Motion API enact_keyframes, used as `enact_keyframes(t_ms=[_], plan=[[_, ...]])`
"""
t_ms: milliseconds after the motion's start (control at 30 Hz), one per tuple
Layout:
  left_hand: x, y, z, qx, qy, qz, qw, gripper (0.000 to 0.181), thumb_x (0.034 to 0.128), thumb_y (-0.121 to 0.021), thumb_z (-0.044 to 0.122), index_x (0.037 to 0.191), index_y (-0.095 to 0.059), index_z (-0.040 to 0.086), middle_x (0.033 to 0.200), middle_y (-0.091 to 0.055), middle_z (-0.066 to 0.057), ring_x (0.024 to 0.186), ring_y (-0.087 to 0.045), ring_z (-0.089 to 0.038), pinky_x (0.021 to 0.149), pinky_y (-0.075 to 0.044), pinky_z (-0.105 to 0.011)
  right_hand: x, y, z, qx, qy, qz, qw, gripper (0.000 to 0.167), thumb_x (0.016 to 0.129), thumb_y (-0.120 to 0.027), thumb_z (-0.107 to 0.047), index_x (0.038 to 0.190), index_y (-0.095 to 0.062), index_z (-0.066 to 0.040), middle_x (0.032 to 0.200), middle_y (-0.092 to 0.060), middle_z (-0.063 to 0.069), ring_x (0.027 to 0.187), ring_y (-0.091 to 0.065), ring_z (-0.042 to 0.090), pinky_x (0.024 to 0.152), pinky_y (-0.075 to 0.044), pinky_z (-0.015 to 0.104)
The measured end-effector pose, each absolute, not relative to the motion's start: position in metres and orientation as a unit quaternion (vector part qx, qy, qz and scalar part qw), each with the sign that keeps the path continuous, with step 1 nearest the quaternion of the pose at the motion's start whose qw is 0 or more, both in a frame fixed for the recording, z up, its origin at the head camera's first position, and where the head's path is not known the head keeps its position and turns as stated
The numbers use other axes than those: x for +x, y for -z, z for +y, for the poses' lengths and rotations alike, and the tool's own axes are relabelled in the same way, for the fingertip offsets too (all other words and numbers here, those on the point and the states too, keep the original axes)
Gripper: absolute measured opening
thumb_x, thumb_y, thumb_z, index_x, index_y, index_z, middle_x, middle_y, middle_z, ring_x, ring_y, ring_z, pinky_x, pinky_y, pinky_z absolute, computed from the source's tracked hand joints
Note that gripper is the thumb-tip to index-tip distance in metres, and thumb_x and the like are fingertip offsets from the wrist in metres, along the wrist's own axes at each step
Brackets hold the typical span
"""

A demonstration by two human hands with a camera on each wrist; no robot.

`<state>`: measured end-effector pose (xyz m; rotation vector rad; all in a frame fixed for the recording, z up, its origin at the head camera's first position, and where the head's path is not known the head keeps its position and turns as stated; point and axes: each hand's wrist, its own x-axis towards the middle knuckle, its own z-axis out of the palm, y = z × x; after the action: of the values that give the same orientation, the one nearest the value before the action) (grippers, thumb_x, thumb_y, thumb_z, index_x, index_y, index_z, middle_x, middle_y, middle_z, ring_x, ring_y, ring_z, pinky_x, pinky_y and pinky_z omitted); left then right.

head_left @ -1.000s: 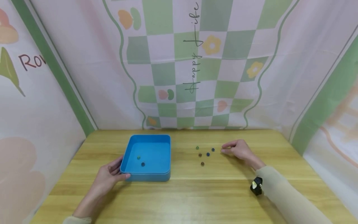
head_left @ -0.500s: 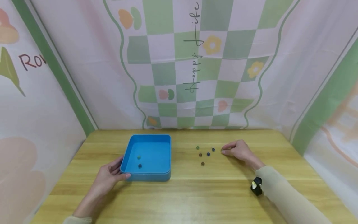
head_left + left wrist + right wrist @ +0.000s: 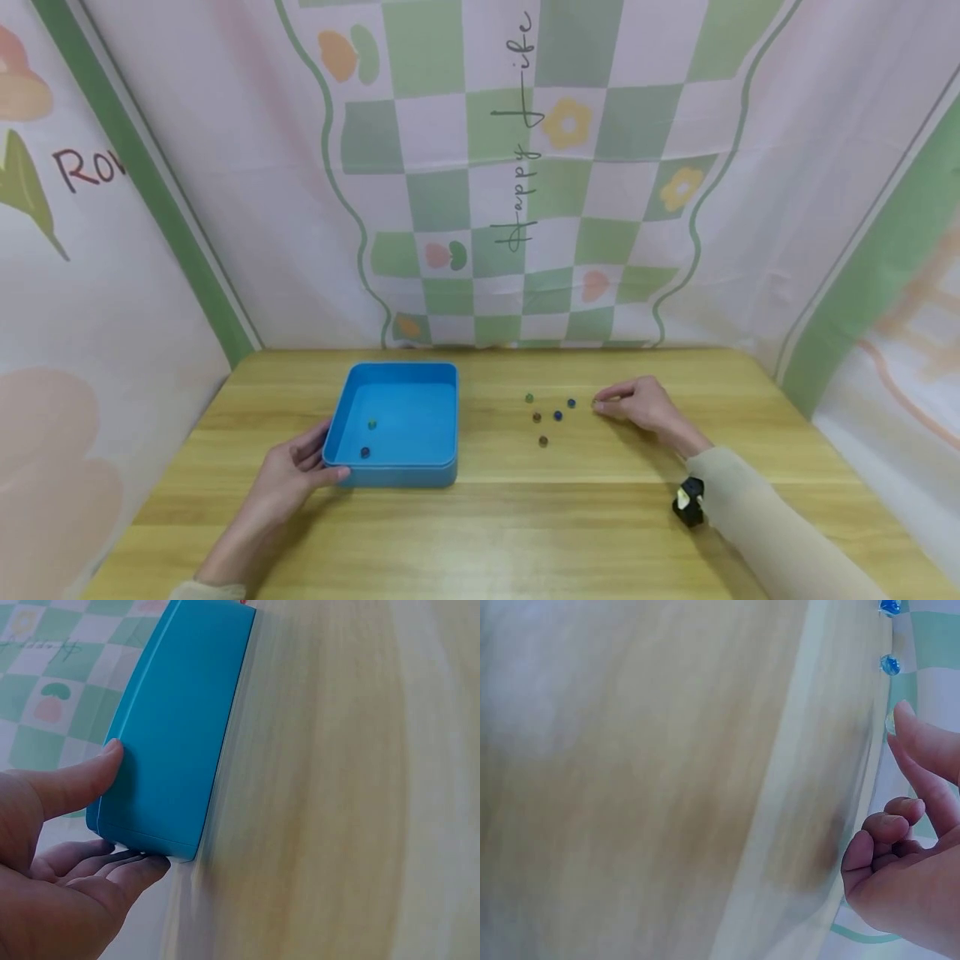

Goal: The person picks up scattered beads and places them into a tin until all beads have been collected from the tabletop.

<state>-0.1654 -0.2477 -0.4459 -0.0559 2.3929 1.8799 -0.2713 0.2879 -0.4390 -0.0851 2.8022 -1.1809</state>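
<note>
L hand: clamped w/ thumb + fingers on near-L corner of rounded-sq. blue box; in box, to hand's R, 1 green bead, 1 dark bead. R hand: thumb + index together, pinching pale translucent bead. To its L: 2 blue beads, then 2 brown beads + 1 loose green bead, on wood-grain tabletop.

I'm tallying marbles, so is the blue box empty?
Not empty: in the head view, a green marble and a dark marble lie inside the blue box.

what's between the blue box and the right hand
In the head view, a green marble, two brown marbles and two blue marbles lie there on the table.
</note>
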Motion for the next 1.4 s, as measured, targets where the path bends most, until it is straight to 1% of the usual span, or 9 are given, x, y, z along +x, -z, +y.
enact_keyframes(t_ms=[233, 467, 567, 833, 1000, 1300, 1400], plan=[[-0.166, 0.447, -0.249, -0.012, -0.619, 0.784, 0.047, 0.091, 0.0868, -0.086, 0.004, 0.160, -0.033, -0.006, 0.163, -0.034, -0.027, 0.145, -0.043, -0.041, 0.110, -0.045, -0.036, -0.273, 0.435, 0.283, -0.029, 0.405, 0.913, 0.045, 0.033, 0.095, -0.080, -0.023, 0.119, -0.078, 0.000, 0.132, -0.067, 0.028, 0.131, -0.055, 0.051, 0.110, -0.044, 0.066], [-0.166, 0.446, -0.249, -0.011, -0.615, 0.787, 0.050, 0.090, 0.0884, -0.085, 0.005, 0.160, -0.032, -0.007, 0.163, -0.033, -0.027, 0.146, -0.041, -0.042, 0.110, -0.045, -0.037, -0.273, 0.429, 0.276, -0.029, 0.429, 0.901, 0.056, 0.035, 0.095, -0.080, -0.022, 0.123, -0.077, -0.001, 0.136, -0.065, 0.028, 0.135, -0.051, 0.050, 0.117, -0.036, 0.067], [-0.166, 0.445, -0.249, -0.011, -0.613, 0.789, 0.051, 0.090, 0.0888, -0.085, 0.006, 0.160, -0.032, -0.006, 0.164, -0.033, -0.027, 0.146, -0.041, -0.042, 0.111, -0.044, -0.037, -0.273, 0.426, 0.271, -0.033, 0.441, 0.895, 0.063, 0.036, 0.095, -0.080, -0.021, 0.124, -0.075, 0.000, 0.140, -0.062, 0.029, 0.137, -0.049, 0.052, 0.117, -0.034, 0.069], [-0.164, 0.445, -0.248, -0.015, -0.620, 0.783, 0.052, 0.090, 0.0887, -0.085, 0.005, 0.161, -0.033, -0.005, 0.164, -0.033, -0.027, 0.146, -0.041, -0.041, 0.111, -0.045, -0.038, -0.271, 0.418, 0.255, -0.040, 0.453, 0.888, 0.070, 0.039, 0.094, -0.080, -0.022, 0.125, -0.075, 0.000, 0.144, -0.058, 0.030, 0.138, -0.047, 0.051, 0.116, -0.039, 0.066], [-0.164, 0.445, -0.248, -0.017, -0.622, 0.781, 0.052, 0.090, 0.0883, -0.086, 0.006, 0.161, -0.033, -0.005, 0.163, -0.034, -0.027, 0.146, -0.042, -0.042, 0.110, -0.045, -0.038, -0.273, 0.415, 0.243, -0.047, 0.461, 0.884, 0.070, 0.037, 0.094, -0.081, -0.024, 0.124, -0.076, -0.002, 0.142, -0.061, 0.027, 0.137, -0.049, 0.049, 0.116, -0.038, 0.067], [-0.164, 0.444, -0.247, -0.021, -0.620, 0.782, 0.054, 0.091, 0.0882, -0.086, 0.007, 0.161, -0.033, -0.005, 0.163, -0.034, -0.027, 0.146, -0.042, -0.042, 0.110, -0.045, -0.039, -0.279, 0.412, 0.222, -0.041, 0.470, 0.879, 0.066, 0.037, 0.093, -0.082, -0.027, 0.123, -0.078, -0.005, 0.142, -0.064, 0.021, 0.138, -0.051, 0.044, 0.117, -0.039, 0.062], [-0.164, 0.445, -0.247, -0.021, -0.619, 0.783, 0.055, 0.091, 0.0881, -0.086, 0.007, 0.161, -0.033, -0.005, 0.164, -0.034, -0.027, 0.146, -0.041, -0.042, 0.111, -0.045, -0.040, -0.280, 0.411, 0.216, -0.043, 0.477, 0.875, 0.068, 0.037, 0.093, -0.082, -0.026, 0.123, -0.077, -0.005, 0.142, -0.064, 0.020, 0.139, -0.049, 0.044, 0.119, -0.037, 0.062]])
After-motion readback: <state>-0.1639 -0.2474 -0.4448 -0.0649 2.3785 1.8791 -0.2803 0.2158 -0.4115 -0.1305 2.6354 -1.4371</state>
